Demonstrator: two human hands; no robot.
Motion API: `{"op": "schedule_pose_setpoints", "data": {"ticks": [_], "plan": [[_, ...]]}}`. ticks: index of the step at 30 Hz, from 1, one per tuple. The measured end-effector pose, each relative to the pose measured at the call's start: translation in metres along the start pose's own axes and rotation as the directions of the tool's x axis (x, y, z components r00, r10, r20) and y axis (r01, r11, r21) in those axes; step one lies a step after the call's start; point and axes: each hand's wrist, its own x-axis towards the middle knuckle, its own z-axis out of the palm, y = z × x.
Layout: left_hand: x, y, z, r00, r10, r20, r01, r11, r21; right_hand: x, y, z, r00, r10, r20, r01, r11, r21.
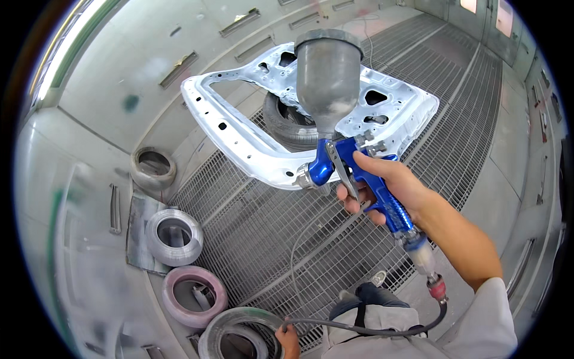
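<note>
My right hand (412, 188) is wrapped round the handle of a blue spray gun (391, 209), fingers at its silver trigger. A grey cup with a lid (327, 78) stands upright on top of the gun, and the nozzle points left. Below and beyond it lies a white-coated car door panel (245, 152), resting on a tyre (278, 122) and partly hidden by the cup. From the handle's red coupling a dark air hose (371, 330) curves across my body. At the lower edge my left hand (289, 341) is closed on this hose.
Several tyres stand along the left wall, among them a silver-coated one (174, 237) and a pinkish one (195, 296). Metal floor grating (257, 203) runs beneath the panel. A thin hose (294, 257) trails over it. Pale booth walls (143, 66) rise around.
</note>
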Motion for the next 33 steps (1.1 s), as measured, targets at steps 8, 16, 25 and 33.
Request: {"op": "schedule_pose_setpoints", "data": {"ticks": [8,16,25,33], "plan": [[-0.043,-0.185,-0.009,0.984,0.086,-0.154,-0.069,0.992,0.108,-0.062,0.032,-0.065,0.884,-0.243,-0.398,0.123,0.945,-0.304],[-0.101,-0.218,-0.056,0.929,0.051,-0.367,0.009,0.987,0.161,-0.042,0.144,-0.043,0.934,-0.342,-0.102,0.331,0.937,-0.108],[-0.158,-0.168,-0.031,0.754,0.039,-0.656,-0.106,0.992,-0.062,-0.016,0.179,-0.156,0.97,-0.217,-0.108,0.221,0.975,0.023],[-0.22,-0.159,0.142,0.928,0.154,-0.339,-0.007,0.918,0.396,-0.039,0.157,-0.362,0.978,-0.026,-0.207,0.002,0.993,-0.116]]}}
